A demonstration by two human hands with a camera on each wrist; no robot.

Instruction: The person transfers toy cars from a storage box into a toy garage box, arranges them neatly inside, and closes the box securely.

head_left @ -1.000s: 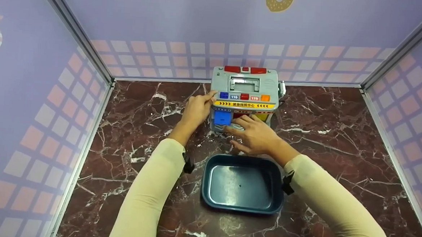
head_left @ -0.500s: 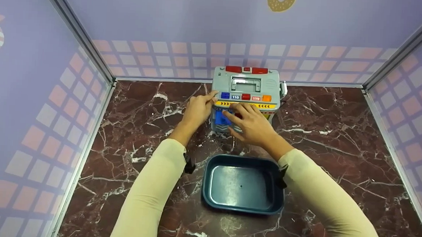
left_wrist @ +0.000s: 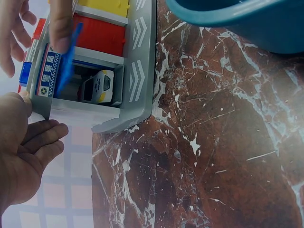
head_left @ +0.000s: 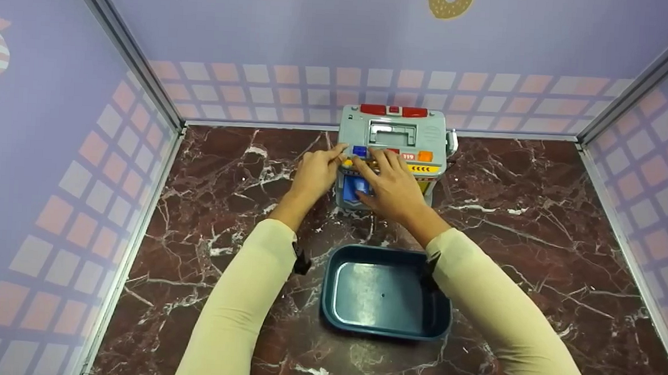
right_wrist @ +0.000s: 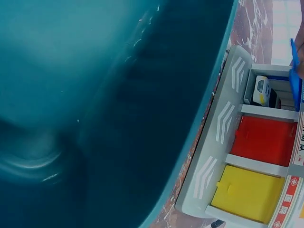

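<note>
A grey toy garage [head_left: 439,140] with blue, red and yellow doors stands by the back wall. My left hand [head_left: 313,174] holds its front left top corner, index finger and thumb at the edge. My right hand [head_left: 394,188] is spread over its front, fingertips on the top panel. Its thumb touches the blue door [left_wrist: 68,64], which is swung up. In the left wrist view, a small white, black and yellow toy car [left_wrist: 99,86] sits inside the bay behind that door. The red door [right_wrist: 263,140] and the yellow door [right_wrist: 249,192] are closed.
A dark teal plastic basin [head_left: 383,332] stands on the marbled tabletop [head_left: 225,193] in front of the toy garage, below my right forearm. Patterned purple walls [head_left: 319,32] enclose the back and both sides. A white handle [head_left: 452,141] juts from the garage's right side.
My right hand has moved up and left from low at the garage's front to its top edge. The blue door has swung up. My left hand stays at the corner.
</note>
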